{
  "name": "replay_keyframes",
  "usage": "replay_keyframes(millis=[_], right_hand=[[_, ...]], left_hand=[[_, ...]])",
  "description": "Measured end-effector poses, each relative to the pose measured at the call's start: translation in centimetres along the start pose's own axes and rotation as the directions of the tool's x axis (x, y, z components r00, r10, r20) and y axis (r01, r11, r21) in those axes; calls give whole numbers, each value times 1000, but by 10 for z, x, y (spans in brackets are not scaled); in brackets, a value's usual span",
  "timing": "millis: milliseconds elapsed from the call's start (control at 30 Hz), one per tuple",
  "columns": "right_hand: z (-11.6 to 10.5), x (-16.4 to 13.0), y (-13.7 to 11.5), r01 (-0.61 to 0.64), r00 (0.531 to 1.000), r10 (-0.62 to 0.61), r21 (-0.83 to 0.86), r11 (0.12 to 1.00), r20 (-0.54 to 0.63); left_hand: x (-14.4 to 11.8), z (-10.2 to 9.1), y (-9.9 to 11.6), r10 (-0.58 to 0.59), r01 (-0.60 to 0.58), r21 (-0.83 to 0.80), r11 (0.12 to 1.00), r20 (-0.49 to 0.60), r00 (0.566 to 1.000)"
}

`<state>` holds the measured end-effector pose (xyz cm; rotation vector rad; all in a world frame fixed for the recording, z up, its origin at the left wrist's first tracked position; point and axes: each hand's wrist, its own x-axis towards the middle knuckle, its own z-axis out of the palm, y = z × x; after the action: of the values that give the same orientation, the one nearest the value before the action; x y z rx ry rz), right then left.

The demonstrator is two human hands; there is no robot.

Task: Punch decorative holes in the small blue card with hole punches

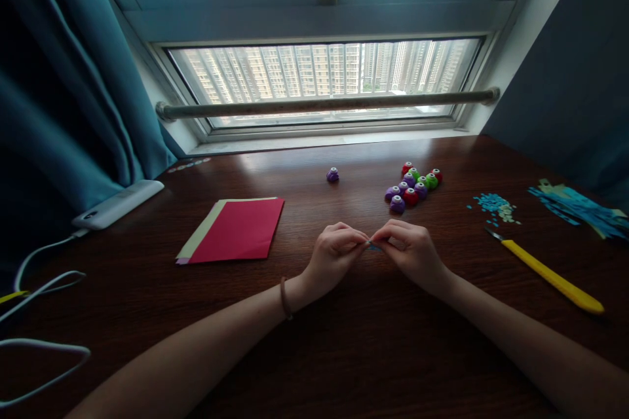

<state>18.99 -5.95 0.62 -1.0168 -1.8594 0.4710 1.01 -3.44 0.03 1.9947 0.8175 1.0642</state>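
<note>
My left hand (334, 253) and my right hand (410, 249) meet at the middle of the dark wooden table (344, 353). Their fingertips pinch a tiny blue paper piece (374, 247) between them, just above the tabletop. The piece is mostly hidden by the fingers. A brown band sits on my left wrist.
A stack of red and pale paper sheets (234, 230) lies left. A lone purple punch (333, 175) and a cluster of several purple, red and green punches (413, 186) sit behind. Blue confetti (494, 205), blue paper strips (580, 206) and a yellow craft knife (550, 277) lie right. A white power bank (118, 203) with cables rests far left.
</note>
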Motion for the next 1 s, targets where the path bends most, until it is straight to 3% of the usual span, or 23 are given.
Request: replay_keyframes(millis=[100,233,333,400,500,600,700,800,867,1000], right_hand=[[0,0,0,-52,999,52,19,998,-14],[-2,1,3,-77,994,83,94,993,-64],[-6,1,4,24,993,-20,39,999,-116],[-9,1,4,104,988,-106,-24,994,-109],[-11,0,3,181,981,-185,-69,981,-62],[-9,4,3,198,977,-204,-88,976,-64],[-2,19,10,98,988,-101,-35,995,-117],[14,51,29,-162,980,168,56,985,-108],[29,80,48,-371,927,368,-36,928,-68],[63,139,77,-436,900,422,-204,876,-111]], left_hand=[[-1,2,-1,-88,88,-44,995,10,996],[2,3,-2,-234,244,-220,944,71,970],[6,0,0,-237,298,-364,882,202,950],[9,-2,2,-256,384,-449,807,320,912],[10,-4,4,-293,463,-547,697,372,881],[11,-3,2,-314,435,-625,648,301,901],[13,-2,-5,-394,398,-661,636,166,904],[17,-4,-13,-488,366,-678,638,13,873],[20,-6,-18,-535,342,-695,632,-71,842],[23,-10,-25,-612,296,-759,580,-166,773]])
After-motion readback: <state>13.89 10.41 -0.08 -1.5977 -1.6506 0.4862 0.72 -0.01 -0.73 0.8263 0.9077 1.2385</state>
